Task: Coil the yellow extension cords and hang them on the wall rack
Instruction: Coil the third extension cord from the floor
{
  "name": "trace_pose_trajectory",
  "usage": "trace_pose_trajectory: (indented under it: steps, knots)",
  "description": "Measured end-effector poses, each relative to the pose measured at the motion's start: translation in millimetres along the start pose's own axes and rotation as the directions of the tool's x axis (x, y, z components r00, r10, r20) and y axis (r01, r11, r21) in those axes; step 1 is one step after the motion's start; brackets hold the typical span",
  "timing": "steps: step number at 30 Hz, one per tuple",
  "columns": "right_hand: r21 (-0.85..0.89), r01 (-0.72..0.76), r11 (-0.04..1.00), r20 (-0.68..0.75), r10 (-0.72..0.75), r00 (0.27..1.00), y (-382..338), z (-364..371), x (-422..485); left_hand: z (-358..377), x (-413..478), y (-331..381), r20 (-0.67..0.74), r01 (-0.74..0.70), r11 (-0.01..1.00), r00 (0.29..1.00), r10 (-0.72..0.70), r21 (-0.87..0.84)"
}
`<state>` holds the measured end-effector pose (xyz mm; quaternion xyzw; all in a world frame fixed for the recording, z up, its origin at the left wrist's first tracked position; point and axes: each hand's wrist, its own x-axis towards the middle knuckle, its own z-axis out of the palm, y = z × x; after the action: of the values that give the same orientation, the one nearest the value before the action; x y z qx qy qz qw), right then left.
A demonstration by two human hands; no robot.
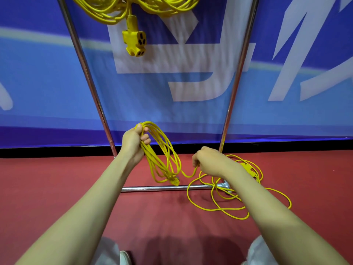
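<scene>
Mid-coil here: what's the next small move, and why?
Probably bring the right hand up to the left hand and lay one more loop onto the coil it grips. The right hand pinches the loose cord, much of which lies uncoiled on the floor.

Light: bright, even.
Shadows: soft patches on floor (57,188) in front of rack (162,188).
Glare: streaks along rack poles (90,87).
Blur: banner (145,104) lettering behind rack smeared.
Distortion: rack poles splay upward.

Likely an event or exhibition hall: a blue printed banner (152,104) with huge white lettering covers the wall, red carpet (47,188) covers the floor, and a chrome tube rack (152,188) stands against it.
</scene>
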<state>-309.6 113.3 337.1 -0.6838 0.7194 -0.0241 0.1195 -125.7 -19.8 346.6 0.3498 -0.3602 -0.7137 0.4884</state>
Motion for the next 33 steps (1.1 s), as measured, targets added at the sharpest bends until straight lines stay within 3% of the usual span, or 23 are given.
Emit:
trace_pose_trajectory:
  steps: [3,6,11,14,17,19,22,24,26,30,31,33]
  knots:
    - [0.048,0.055,0.997,0.023,-0.056,0.998,-3,3,4,1,-1,-1,-0.002,-0.016,1.0,1.0,0.016,0.004]
    - [0.106,0.198,0.974,0.032,-0.202,0.979,-10,0,4,3,-3,-6,-0.01,-0.05,0.998,0.999,0.05,0.048]
    - [0.122,0.491,0.862,-0.013,-0.494,0.87,-32,3,-7,9,-3,-14,-0.07,-0.091,0.991,0.993,0.098,0.093]
    - [0.101,0.593,0.799,-0.096,-0.586,0.805,-41,6,-6,14,-7,-21,-0.068,-0.076,0.994,0.994,0.081,0.076]
    - [-0.009,0.56,0.829,-0.287,-0.538,0.792,-42,3,-3,22,-15,-26,-0.004,-0.03,0.998,1.0,0.03,0.055]
    - [-0.075,0.438,0.896,-0.401,-0.429,0.809,-40,2,0,27,-21,-25,0.041,0.003,1.0,0.999,-0.004,0.028]
    - [-0.136,0.078,0.988,-0.312,-0.118,0.943,-37,-1,0,32,-28,-20,0.087,0.018,1.0,0.996,-0.017,-0.008]
    - [-0.013,-0.014,1.0,-0.231,0.01,0.973,-32,1,1,33,-32,-18,0.112,0.022,1.0,0.993,-0.022,-0.003]
    - [0.272,0.005,0.962,-0.175,0.045,0.983,-26,-2,1,33,-36,-18,0.141,0.015,0.996,0.99,-0.027,0.084]
    - [0.66,0.212,0.721,-0.173,-0.129,0.977,-20,-17,1,33,-38,-25,0.209,0.028,0.961,0.974,-0.088,0.275]
    - [0.649,0.264,0.713,-0.202,-0.173,0.964,-19,-20,-1,33,-39,-27,0.227,0.028,0.951,0.969,-0.101,0.307]
    - [0.438,0.37,0.819,-0.308,-0.25,0.918,-15,-21,-1,34,-41,-29,0.271,0.007,0.937,0.956,-0.108,0.348]
